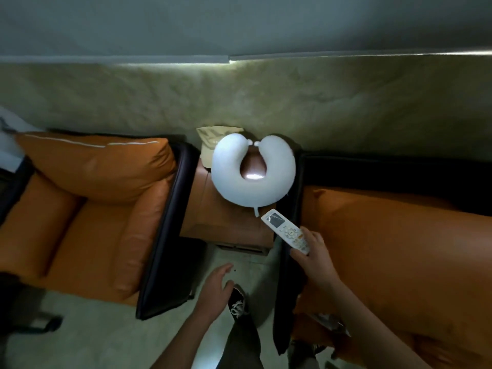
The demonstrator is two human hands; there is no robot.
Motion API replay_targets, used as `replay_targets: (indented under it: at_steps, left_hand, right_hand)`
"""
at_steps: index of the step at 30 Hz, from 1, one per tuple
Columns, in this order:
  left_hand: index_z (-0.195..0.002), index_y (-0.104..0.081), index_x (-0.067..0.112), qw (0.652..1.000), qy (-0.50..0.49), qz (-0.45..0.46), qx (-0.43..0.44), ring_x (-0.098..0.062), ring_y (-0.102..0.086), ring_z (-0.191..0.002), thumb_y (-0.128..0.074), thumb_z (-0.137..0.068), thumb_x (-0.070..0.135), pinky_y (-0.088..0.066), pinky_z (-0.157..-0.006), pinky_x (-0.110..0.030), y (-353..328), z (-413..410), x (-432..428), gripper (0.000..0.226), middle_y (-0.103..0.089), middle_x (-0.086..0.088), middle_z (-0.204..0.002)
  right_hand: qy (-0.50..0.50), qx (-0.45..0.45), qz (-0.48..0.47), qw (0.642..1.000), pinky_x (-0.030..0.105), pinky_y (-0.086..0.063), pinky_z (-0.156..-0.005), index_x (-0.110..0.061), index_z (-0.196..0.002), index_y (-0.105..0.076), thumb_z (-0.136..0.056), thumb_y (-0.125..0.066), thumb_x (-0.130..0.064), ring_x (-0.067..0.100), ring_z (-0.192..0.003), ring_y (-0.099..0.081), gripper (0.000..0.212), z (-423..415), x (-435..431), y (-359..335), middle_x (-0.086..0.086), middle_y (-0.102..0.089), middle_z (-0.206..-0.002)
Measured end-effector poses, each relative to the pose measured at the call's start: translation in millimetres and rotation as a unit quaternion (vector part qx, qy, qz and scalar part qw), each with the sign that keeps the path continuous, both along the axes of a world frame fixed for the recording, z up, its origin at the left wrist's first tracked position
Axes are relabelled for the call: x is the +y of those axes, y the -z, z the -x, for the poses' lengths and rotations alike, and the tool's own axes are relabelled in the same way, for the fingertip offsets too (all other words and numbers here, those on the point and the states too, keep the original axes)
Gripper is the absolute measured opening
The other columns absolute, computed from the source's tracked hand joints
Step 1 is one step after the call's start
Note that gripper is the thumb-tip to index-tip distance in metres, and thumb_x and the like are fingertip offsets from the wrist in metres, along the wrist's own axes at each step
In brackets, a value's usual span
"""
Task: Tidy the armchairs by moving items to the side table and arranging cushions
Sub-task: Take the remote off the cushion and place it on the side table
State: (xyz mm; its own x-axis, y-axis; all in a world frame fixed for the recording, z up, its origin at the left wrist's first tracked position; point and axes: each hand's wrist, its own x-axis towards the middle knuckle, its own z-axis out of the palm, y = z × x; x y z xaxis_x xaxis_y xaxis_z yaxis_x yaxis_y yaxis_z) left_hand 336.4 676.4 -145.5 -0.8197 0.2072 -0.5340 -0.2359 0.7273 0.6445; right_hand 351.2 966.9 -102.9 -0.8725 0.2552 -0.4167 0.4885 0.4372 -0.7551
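Right hand (pixel 312 255) is wrapped around the lower end of a white remote (pixel 286 230), screen end poking out over the near corner of the wooden side table (pixel 226 222), while the left hand (pixel 217 287) hangs empty with fingers loose above a black sneaker (pixel 237 302). Button markings on the remote are too blurry to read. Further back, a white U-shaped neck pillow (pixel 253 171) sits on the table between two orange armchairs (pixel 87 209), half covering a beige thing (pixel 210 141) with unreadable print by the wall.
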Motion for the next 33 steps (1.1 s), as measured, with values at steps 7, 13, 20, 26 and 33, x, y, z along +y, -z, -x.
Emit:
replay_targets:
  at_steps: [7,13,20,26,33]
  left_hand:
    - [-0.139,-0.056,0.02,0.999,-0.036,0.001,-0.004,-0.012,-0.054,-0.126,-0.06,-0.093,0.004,-0.036,-0.105,-0.02,23,46,-78,0.048,-0.054,0.01,-0.13]
    - [-0.138,-0.058,0.021,0.998,-0.045,-0.032,0.026,-0.011,-0.055,-0.124,-0.06,-0.095,0.012,-0.042,-0.107,-0.028,44,114,-115,0.044,-0.058,0.006,-0.133]
    - [-0.139,-0.056,0.023,0.993,-0.055,-0.09,0.06,0.008,-0.052,-0.119,-0.058,-0.098,0.013,-0.04,-0.098,-0.008,78,218,-120,0.042,-0.055,0.013,-0.133]
    - [-0.147,-0.048,0.022,0.99,-0.056,-0.121,0.038,0.003,-0.046,-0.128,-0.054,-0.101,0.02,-0.041,-0.098,-0.008,119,284,-110,0.046,-0.047,0.006,-0.15]
    - [-0.151,-0.045,0.024,0.989,-0.058,-0.132,0.037,0.039,-0.036,-0.107,-0.049,-0.104,0.019,-0.028,-0.089,0.009,141,293,-100,0.048,-0.039,-0.001,-0.159]
  right_hand:
    - [-0.042,-0.003,0.001,0.999,0.018,-0.04,-0.096,-0.016,-0.152,-0.037,-0.094,-0.068,-0.027,0.006,-0.121,-0.042,0.067,80,-89,19,-0.001,-0.039,-0.14]
    - [-0.03,0.002,0.008,1.0,-0.004,-0.034,-0.083,-0.013,-0.148,-0.041,-0.091,-0.069,-0.013,0.009,-0.118,-0.044,0.064,139,-166,51,-0.001,-0.038,-0.131]
    - [0.035,0.016,0.03,0.999,0.011,-0.048,-0.089,-0.018,-0.152,-0.036,-0.093,-0.068,-0.018,0.006,-0.118,-0.046,0.067,197,-223,111,-0.008,-0.035,-0.136]
    - [0.113,0.052,-0.026,0.992,0.017,-0.037,-0.094,-0.014,-0.153,-0.034,-0.094,-0.066,-0.019,0.0,-0.113,-0.042,0.067,225,-255,164,0.004,-0.036,-0.142]
    - [0.097,0.071,-0.042,0.992,0.01,-0.009,-0.119,-0.012,-0.159,-0.019,-0.095,-0.066,-0.021,0.014,-0.152,-0.017,0.079,238,-284,190,0.009,-0.023,-0.164]
